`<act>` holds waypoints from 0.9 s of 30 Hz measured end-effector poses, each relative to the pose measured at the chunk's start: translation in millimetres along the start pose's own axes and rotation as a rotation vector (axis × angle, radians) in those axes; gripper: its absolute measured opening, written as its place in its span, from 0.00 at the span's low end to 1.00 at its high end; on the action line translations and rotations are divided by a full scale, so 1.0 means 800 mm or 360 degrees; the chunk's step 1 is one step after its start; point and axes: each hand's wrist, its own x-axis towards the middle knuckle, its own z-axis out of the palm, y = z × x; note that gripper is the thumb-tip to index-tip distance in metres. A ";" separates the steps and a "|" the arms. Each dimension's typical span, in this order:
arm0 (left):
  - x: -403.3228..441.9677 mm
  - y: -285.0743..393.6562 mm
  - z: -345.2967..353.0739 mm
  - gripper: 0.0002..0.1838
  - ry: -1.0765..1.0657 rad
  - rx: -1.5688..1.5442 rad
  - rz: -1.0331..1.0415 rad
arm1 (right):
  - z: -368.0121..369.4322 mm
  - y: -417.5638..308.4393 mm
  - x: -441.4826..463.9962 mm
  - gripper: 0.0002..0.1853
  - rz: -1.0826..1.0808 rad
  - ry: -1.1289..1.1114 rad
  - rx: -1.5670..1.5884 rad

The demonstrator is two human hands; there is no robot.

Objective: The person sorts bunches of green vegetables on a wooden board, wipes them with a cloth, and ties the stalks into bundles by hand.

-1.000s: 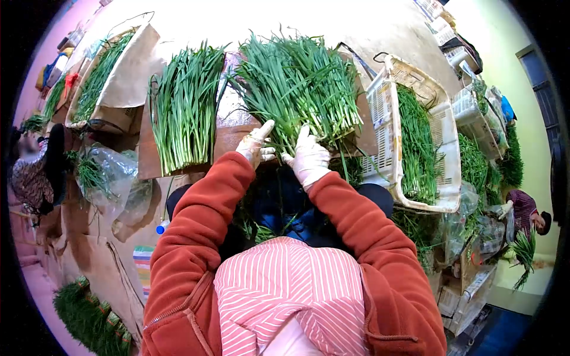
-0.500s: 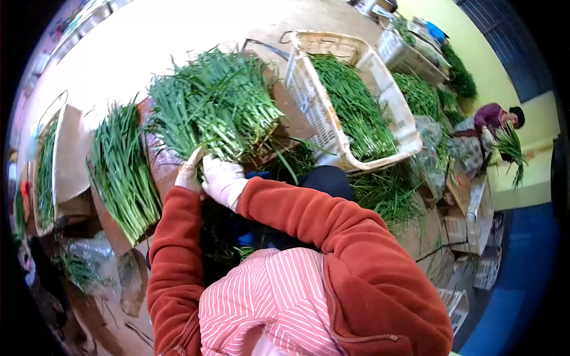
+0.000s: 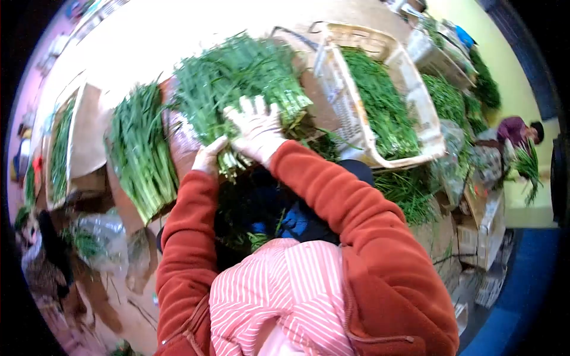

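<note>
A large pile of green leafy stalks (image 3: 237,71) lies on a brown board (image 3: 180,139) in front of me. My right hand (image 3: 256,126), in a white glove, rests on the pile's pale stem ends with its fingers spread. Beside it, my left hand (image 3: 209,155), also gloved, is at the near left edge of the pile, its fingers closed by a few stem ends; what it grips is partly hidden. To the left on the same board is a second, neater bundle of stalks (image 3: 141,154).
A white plastic crate (image 3: 409,113) of greens stands at the right, more crates and greens beyond it. At far right a person (image 3: 513,130) holds a bunch. Another box (image 3: 77,136) of greens and a plastic bag (image 3: 104,237) are at the left.
The view has swung, shifting the scene leftward overall since the first frame. My right hand has moved from the pile's near edge onto the stems, its fingers now spread. My left hand stays at the near edge.
</note>
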 end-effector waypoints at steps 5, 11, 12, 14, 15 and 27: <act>-0.053 0.034 -0.008 0.14 -0.0025 -0.0003 -0.0159 | 0.007 0.039 0.004 0.37 0.0113 0.0034 -0.0092; -0.071 0.038 -0.031 0.17 0.0149 0.0174 -0.0088 | 0.008 0.037 0.006 0.38 0.0018 0.0079 -0.0131; -0.072 0.038 -0.031 0.18 0.0102 0.0119 -0.0244 | 0.004 0.027 0.003 0.39 0.0014 0.0130 -0.0099; -0.090 0.051 -0.009 0.20 -0.0260 -0.0091 -0.0282 | -0.018 0.001 -0.006 0.44 -0.0188 0.0096 -0.0069; -0.079 0.044 -0.020 0.20 -0.0249 -0.0067 -0.0234 | -0.015 -0.012 -0.011 0.45 -0.0283 0.0114 -0.0098; -0.061 0.029 -0.015 0.23 -0.0117 -0.0401 -0.0265 | 0.081 -0.056 0.026 0.27 -0.0236 0.0365 -0.0350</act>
